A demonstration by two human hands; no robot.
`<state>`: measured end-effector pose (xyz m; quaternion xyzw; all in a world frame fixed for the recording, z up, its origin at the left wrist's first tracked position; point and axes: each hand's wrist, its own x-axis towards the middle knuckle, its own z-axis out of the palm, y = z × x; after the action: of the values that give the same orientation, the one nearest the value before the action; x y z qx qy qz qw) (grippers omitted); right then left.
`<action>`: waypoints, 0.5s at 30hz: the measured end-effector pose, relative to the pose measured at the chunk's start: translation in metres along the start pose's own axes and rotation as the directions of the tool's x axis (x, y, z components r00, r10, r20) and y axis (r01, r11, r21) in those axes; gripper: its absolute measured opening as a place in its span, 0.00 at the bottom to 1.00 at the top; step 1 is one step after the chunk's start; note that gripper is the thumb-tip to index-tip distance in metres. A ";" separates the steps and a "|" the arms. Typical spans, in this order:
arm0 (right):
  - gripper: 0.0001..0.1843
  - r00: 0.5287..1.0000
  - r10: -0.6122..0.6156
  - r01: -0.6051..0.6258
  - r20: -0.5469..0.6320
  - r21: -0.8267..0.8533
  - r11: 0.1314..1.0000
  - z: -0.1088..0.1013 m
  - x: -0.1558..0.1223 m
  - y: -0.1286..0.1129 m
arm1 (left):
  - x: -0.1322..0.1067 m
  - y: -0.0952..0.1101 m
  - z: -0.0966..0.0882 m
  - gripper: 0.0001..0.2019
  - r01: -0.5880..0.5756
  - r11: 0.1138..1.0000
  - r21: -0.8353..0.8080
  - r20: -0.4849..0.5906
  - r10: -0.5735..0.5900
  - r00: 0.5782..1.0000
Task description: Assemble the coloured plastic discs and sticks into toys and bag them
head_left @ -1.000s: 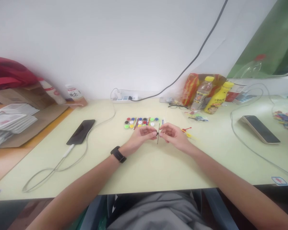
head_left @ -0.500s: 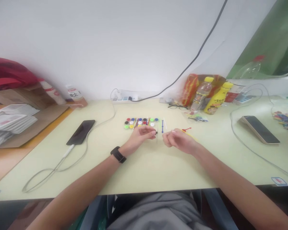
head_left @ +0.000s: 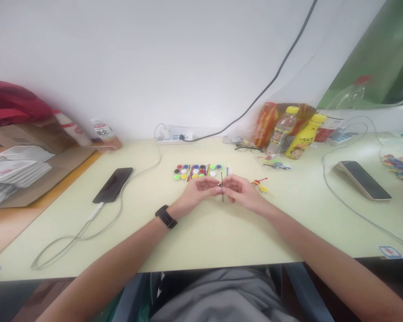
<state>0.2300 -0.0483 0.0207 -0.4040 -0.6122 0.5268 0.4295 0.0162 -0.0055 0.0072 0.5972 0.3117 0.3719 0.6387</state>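
My left hand [head_left: 198, 190] and my right hand [head_left: 241, 191] meet at the middle of the pale desk [head_left: 201, 237], fingertips together. Between them stands a thin black stick [head_left: 222, 191], upright, pinched by both hands; a small dark piece sits where the fingers meet. Just behind my hands lies a group of small coloured round caps and sticks [head_left: 198, 171]. A red arrow-shaped piece and a yellow piece [head_left: 261, 184] lie right of my right hand. A black watch [head_left: 165, 216] is on my left wrist.
A black phone [head_left: 113, 184] on a white cable lies to the left, another phone [head_left: 362, 180] to the right. Bottles and snack bags [head_left: 290, 127], glasses [head_left: 248, 148] and a power strip [head_left: 174, 136] line the back. Papers and boxes [head_left: 16, 167] are stacked at far left.
My right hand drew away to the right half a second ago, leaving the piece in my left hand. It has now come back and both hands pinch the black stick again.
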 end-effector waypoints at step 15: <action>0.21 0.983 0.158 -0.154 -0.089 -0.874 0.462 -0.045 -0.008 -0.010 | 0.002 0.079 -0.011 0.18 -0.377 0.873 0.309 -0.293 0.464 0.836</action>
<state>0.2744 -0.0440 0.0332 -0.6194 -0.7565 0.1778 0.1115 -0.0004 0.0029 0.0845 0.6457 0.3250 0.5659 0.3965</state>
